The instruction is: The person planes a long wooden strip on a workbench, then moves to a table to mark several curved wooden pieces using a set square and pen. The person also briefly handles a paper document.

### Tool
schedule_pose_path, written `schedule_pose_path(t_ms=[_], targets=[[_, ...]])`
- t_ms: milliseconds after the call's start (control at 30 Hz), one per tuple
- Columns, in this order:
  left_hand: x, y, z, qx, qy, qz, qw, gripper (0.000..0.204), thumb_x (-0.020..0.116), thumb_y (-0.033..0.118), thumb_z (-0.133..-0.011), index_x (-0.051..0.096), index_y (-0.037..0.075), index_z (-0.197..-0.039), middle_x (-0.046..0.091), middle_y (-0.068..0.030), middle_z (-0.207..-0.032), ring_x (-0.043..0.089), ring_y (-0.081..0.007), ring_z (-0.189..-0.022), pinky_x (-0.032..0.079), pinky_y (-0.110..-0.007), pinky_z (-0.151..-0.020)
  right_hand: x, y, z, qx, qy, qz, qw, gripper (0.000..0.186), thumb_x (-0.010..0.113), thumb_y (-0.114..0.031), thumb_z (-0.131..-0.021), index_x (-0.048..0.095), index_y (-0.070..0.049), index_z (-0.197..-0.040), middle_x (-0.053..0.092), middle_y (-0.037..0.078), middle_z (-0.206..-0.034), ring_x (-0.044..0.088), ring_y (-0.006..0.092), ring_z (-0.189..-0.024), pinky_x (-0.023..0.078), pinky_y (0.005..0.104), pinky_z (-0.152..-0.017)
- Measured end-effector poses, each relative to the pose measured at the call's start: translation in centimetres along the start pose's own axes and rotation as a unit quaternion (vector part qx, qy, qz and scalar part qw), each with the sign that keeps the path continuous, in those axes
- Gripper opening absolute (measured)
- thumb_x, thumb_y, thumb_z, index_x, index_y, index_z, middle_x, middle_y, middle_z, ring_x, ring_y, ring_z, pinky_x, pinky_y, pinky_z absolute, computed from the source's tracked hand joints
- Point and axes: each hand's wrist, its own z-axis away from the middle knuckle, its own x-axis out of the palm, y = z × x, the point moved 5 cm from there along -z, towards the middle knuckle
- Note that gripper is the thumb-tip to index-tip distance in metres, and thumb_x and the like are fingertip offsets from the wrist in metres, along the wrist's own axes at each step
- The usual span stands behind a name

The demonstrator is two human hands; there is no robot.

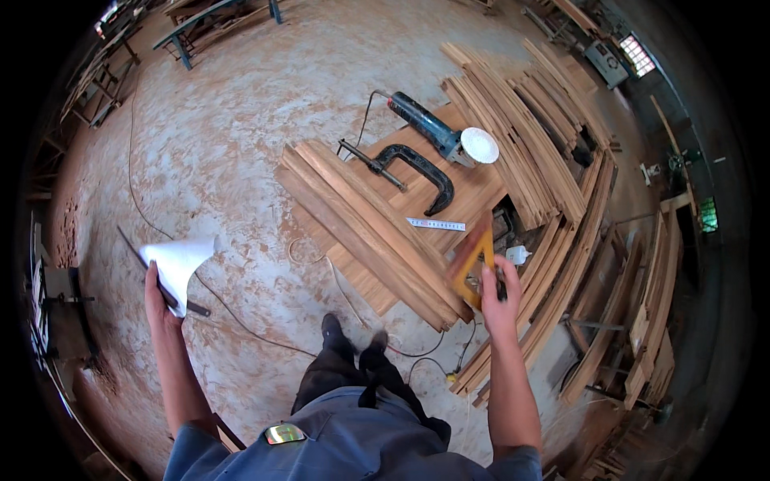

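Note:
Out to the left, my left hand [163, 298] is closed on a curled white sheet of paper [183, 260]. A thin dark strip [199, 309] shows behind the paper, apparently in the same grip. At the right, my right hand [502, 295] grips a yellow set square [473, 258] close to the ends of some wooden strips [369, 232]. Something small and dark also shows between its fingers; I cannot make out its kind. Across the wooden board [361, 276] lie a black C-clamp [417, 172], a blue angle grinder [433, 128] with a white disc, and a short white ruler [435, 224].
Long stacked planks [521, 144] lie beyond the board and along its right. More timber [642, 321] leans farther right. A power cord [233, 317] trails over the dusty floor near my shoes [337, 333]. A blue bench [204, 24] stands far left, and a grey machine box [607, 64] far right.

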Motion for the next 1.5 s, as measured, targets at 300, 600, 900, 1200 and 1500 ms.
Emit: schedule_pose_path(t_ms=[300,600,900,1200,1500], targets=[[25.3,-2.3,8.6,0.031,-0.020,-0.008,0.999,0.029,0.060,0.036,-0.090,0.061,0.008,-0.096,0.065,-0.0043,-0.076,0.060,-0.0127,-0.055,0.044,-0.022,-0.038,10.1,0.9,-11.6,-0.010,-0.034,0.137,0.990,0.030,0.061,-0.009,-0.084,0.054,-0.005,-0.113,0.063,0.023,-0.094,0.062,0.0374,-0.090,0.048,0.0414,-0.077],[31.1,-14.2,7.6,-0.100,-0.179,0.037,0.978,0.046,0.057,0.031,-0.092,0.051,-0.001,-0.123,0.063,-0.0169,-0.114,0.063,-0.0269,-0.101,0.052,-0.040,-0.091,9.9,-1.7,-12.1,-0.161,-0.079,0.109,0.978,0.042,0.065,0.001,-0.075,0.051,-0.005,-0.114,0.061,0.019,-0.105,0.060,0.0382,-0.090,0.048,0.0412,-0.077],[33.8,-23.6,10.9,-0.136,-0.161,-0.157,0.965,0.038,0.055,0.014,-0.090,0.047,-0.011,-0.117,0.062,-0.0200,-0.106,0.066,-0.0269,-0.088,0.057,-0.038,-0.078,7.7,-0.4,-10.2,0.242,-0.075,-0.527,0.811,0.033,0.056,-0.020,-0.094,0.051,-0.001,-0.121,0.060,0.008,-0.105,0.059,0.0143,-0.096,0.050,0.0277,-0.080],[34.7,-27.5,9.7,-0.176,-0.163,-0.254,0.937,0.027,0.061,0.008,-0.085,0.059,-0.013,-0.101,0.066,-0.0171,-0.086,0.067,-0.0253,-0.071,0.057,-0.036,-0.064,4.8,1.9,-14.0,0.255,-0.171,-0.383,0.871,0.031,0.061,-0.020,-0.090,0.054,-0.002,-0.114,0.062,0.008,-0.100,0.059,0.0136,-0.086,0.049,0.0274,-0.073],[34.3,-27.9,8.2,-0.219,-0.151,-0.304,0.915,0.025,0.061,0.015,-0.086,0.059,-0.010,-0.092,0.065,-0.0142,-0.081,0.066,-0.0220,-0.066,0.057,-0.035,-0.057,4.9,1.9,-18.9,0.082,-0.280,-0.177,0.940,0.021,0.057,-0.006,-0.086,0.057,0.004,-0.104,0.059,0.006,-0.088,0.055,0.0116,-0.080,0.046,0.0255,-0.069]])
